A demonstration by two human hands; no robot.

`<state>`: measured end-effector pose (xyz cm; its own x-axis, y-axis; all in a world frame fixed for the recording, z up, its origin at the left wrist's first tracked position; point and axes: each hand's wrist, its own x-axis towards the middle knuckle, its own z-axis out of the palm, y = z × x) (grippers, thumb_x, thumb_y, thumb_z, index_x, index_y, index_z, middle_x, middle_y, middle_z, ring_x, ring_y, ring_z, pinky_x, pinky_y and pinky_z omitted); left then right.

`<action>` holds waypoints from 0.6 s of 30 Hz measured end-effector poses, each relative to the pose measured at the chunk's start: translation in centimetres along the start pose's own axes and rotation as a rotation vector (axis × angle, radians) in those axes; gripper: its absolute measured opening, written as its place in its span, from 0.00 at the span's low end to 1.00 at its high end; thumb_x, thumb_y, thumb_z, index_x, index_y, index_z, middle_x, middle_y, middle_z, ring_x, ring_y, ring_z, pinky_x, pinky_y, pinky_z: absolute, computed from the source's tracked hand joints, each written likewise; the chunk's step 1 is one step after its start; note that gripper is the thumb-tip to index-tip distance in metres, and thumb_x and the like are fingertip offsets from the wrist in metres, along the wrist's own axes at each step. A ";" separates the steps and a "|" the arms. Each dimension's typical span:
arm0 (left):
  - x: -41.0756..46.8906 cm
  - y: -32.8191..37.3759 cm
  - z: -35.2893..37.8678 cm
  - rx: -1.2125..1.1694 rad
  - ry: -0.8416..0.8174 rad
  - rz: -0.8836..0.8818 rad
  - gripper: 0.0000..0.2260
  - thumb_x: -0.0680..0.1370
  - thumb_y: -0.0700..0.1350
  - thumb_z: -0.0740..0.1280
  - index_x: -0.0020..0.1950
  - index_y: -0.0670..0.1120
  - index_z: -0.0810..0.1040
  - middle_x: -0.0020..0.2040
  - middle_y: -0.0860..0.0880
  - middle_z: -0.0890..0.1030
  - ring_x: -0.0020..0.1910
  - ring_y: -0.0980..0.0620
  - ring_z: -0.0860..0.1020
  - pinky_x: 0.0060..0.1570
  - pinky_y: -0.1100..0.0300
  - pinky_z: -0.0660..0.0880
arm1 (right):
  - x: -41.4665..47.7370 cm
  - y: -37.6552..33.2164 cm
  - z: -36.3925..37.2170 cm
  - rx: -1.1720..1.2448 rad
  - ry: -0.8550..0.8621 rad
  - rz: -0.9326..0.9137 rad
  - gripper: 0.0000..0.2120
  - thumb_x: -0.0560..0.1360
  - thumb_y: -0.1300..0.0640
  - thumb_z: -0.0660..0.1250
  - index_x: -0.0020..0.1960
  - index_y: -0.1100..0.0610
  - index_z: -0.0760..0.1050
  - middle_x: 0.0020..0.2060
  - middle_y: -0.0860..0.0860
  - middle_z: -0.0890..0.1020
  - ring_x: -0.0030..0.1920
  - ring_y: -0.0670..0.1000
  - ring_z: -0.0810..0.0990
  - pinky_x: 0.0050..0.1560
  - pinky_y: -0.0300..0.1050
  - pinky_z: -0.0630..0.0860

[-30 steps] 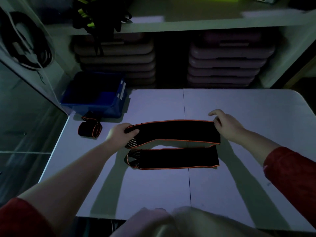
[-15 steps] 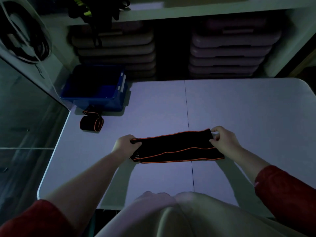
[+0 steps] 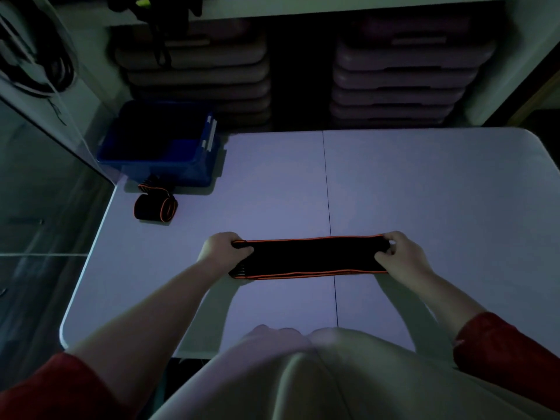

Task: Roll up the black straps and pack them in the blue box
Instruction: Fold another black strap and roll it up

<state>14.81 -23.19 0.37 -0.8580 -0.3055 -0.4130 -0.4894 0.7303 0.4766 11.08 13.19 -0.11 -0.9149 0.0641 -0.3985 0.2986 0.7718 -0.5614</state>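
Note:
A black strap with orange edging [image 3: 309, 257] lies folded flat in layers on the white table [image 3: 424, 192], near its front middle. My left hand [image 3: 222, 250] grips the strap's left end and my right hand [image 3: 400, 257] pinches its right end. A second black strap [image 3: 156, 207], rolled up, lies at the table's left edge in front of the blue box [image 3: 188, 171]. The box stands at the far left corner; its inside is too dark to see.
Behind the table stand two stacks of grey step platforms [image 3: 403, 68] under a shelf. A glass panel [image 3: 45, 183] runs along the left side. Dark cables [image 3: 57, 71] hang at upper left. My knees [image 3: 303, 374] are under the front edge.
The strap lay as two side-by-side runs a second ago. Both hands brought the far run over the near one, and the layers now sit stacked and aligned.

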 end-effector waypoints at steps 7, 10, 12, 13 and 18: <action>-0.6 -0.3 1.3 0.020 0.017 -0.219 0.34 0.67 0.54 0.75 0.68 0.47 0.66 0.63 0.42 0.71 0.57 0.39 0.77 0.52 0.52 0.76 | 0.7 0.0 0.8 -0.005 0.047 0.054 0.28 0.72 0.54 0.71 0.68 0.60 0.67 0.61 0.62 0.75 0.58 0.63 0.77 0.56 0.52 0.75; -0.3 -0.3 1.9 -0.010 -0.050 -0.256 0.26 0.68 0.51 0.75 0.60 0.42 0.71 0.54 0.42 0.79 0.54 0.42 0.79 0.44 0.57 0.73 | 1.0 -0.3 0.9 0.012 -0.021 0.085 0.21 0.73 0.54 0.69 0.62 0.61 0.71 0.55 0.61 0.80 0.53 0.62 0.80 0.53 0.53 0.78; 0.0 0.1 1.8 0.048 -0.111 -0.239 0.18 0.68 0.50 0.74 0.52 0.41 0.76 0.46 0.44 0.80 0.50 0.43 0.81 0.41 0.57 0.74 | 1.0 -0.7 0.7 0.019 -0.057 0.115 0.17 0.72 0.54 0.69 0.57 0.61 0.73 0.49 0.59 0.80 0.46 0.60 0.81 0.47 0.52 0.79; 0.2 0.3 1.7 0.087 -0.146 -0.222 0.15 0.68 0.50 0.73 0.48 0.41 0.78 0.42 0.44 0.80 0.48 0.43 0.82 0.38 0.58 0.73 | 1.0 -0.8 0.5 0.032 -0.061 0.130 0.15 0.71 0.55 0.69 0.55 0.60 0.72 0.47 0.57 0.79 0.45 0.58 0.80 0.44 0.50 0.79; 2.3 1.9 0.6 0.161 -0.149 -0.101 0.12 0.69 0.50 0.72 0.46 0.45 0.75 0.42 0.46 0.79 0.40 0.47 0.78 0.34 0.60 0.72 | 1.0 -0.7 -0.1 0.123 -0.033 0.184 0.12 0.70 0.55 0.68 0.51 0.58 0.73 0.43 0.54 0.79 0.42 0.54 0.80 0.43 0.50 0.81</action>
<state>12.01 -22.13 -0.10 -0.7674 -0.2977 -0.5679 -0.5304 0.7923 0.3015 9.95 12.78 0.01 -0.8330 0.1745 -0.5250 0.4925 0.6661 -0.5601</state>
